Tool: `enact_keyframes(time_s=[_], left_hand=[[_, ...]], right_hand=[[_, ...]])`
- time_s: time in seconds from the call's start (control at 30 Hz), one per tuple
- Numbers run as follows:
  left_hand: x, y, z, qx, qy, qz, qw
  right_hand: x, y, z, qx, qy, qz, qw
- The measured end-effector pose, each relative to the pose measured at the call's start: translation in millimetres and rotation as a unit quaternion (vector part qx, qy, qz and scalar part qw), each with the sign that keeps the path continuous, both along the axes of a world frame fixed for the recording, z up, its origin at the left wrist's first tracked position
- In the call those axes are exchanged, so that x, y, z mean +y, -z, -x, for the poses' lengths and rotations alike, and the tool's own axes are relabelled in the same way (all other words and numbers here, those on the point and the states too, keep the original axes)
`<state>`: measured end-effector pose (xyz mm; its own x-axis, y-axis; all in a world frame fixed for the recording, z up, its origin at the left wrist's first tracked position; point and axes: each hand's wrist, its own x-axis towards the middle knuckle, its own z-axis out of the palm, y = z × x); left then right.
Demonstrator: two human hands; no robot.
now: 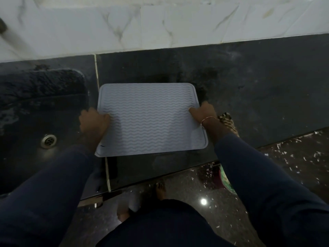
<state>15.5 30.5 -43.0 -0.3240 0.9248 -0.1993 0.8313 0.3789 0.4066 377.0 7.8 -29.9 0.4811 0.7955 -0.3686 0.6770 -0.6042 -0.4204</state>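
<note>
A grey rubber mat [149, 118] with wavy ridges lies flat on the dark stone counter [249, 97], its near left corner reaching over the counter joint. My left hand [93, 122] grips the mat's left edge, thumb on top and fingers hidden under it. My right hand [203, 113], with a thin bangle at the wrist, grips the right edge the same way. Both arms wear dark blue sleeves.
A dark sink [35, 107] with a metal drain [48, 141] lies left of the mat. White marble-look wall tiles [160, 25] run behind the counter. A striped cloth [228, 122] sits by my right wrist. Below the counter edge are a speckled floor [293, 166] and my bare feet [160, 190].
</note>
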Motion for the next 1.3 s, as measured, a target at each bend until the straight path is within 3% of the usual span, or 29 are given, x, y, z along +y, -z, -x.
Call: enact_keyframes(time_s=[0.13,0.27,0.43,0.63,0.93,1.13,1.2,1.3], left_hand=[[11.0,1.8,4.0,-0.027,-0.016,0.048,0.998],[12.5,-1.8,3.0,-0.081,-0.039,0.046,0.995],[11.0,-13.9,-2.1,-0.047,0.028,-0.064,0.996],[13.9,-46.8,1.7,-0.142,0.069,-0.173,0.972],[85.2,-70.1,10.5,-0.263,0.006,-0.217,0.940],[150.8,-26.9,12.1,-0.318,-0.065,-0.145,0.935],[168.3,0.0,7.9,-0.281,-0.062,-0.096,0.953],[187.7,24.9,8.4,-0.243,-0.075,-0.059,0.965]], right_hand=[[7.7,5.6,-6.3,0.017,0.014,0.002,1.000],[17.6,5.7,-10.6,-0.021,-0.047,0.004,0.999],[29.4,-1.9,-18.8,0.031,-0.078,-0.083,0.993],[59.5,-52.1,-24.4,0.037,-0.167,-0.184,0.968],[161.6,-103.4,-31.9,-0.012,-0.197,-0.230,0.953],[238.8,-78.1,-17.9,-0.045,-0.200,-0.202,0.958],[248.2,-37.6,-20.1,-0.067,-0.230,-0.120,0.963],[258.0,0.0,-29.0,-0.035,-0.178,-0.023,0.983]])
